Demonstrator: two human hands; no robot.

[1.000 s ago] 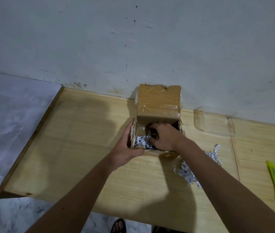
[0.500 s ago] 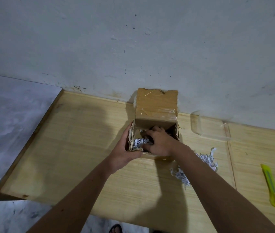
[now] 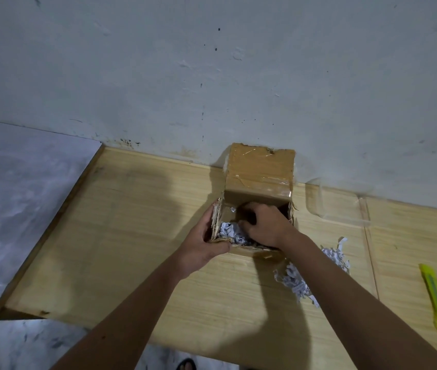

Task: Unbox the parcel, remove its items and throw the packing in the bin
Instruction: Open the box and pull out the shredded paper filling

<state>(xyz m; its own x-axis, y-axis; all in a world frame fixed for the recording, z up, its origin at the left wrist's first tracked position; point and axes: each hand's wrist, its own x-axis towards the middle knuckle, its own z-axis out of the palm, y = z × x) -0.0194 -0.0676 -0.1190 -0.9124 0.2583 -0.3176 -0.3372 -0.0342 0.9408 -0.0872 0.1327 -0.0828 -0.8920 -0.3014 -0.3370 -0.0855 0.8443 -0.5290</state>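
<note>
On the far left a grey marbled surface (image 3: 25, 198) butts against the wooden table (image 3: 137, 236), which carries everything else. The left hand (image 3: 201, 248) clasps the near left corner of the cardboard box (image 3: 258, 180), thumb along the front rim and fingers flat on the outer side wall, most likely to keep the light box from sliding or tipping while it is being emptied. The box stands close to the wall (image 3: 212, 76) with its taped flap folded up and back, which leaves the opening clear. The right hand (image 3: 264, 227) reaches down inside, fingers curled into the shredded paper (image 3: 229, 232); whether it has closed on an item or only on filler I cannot tell, since the fingertips are buried. To the right, a loose pile of shreds (image 3: 305, 276) lies on the table beside the box, apparently set out of the way for binning later. Farthest right lies a yellow utility knife (image 3: 434, 297), well apart from both hands.
</note>
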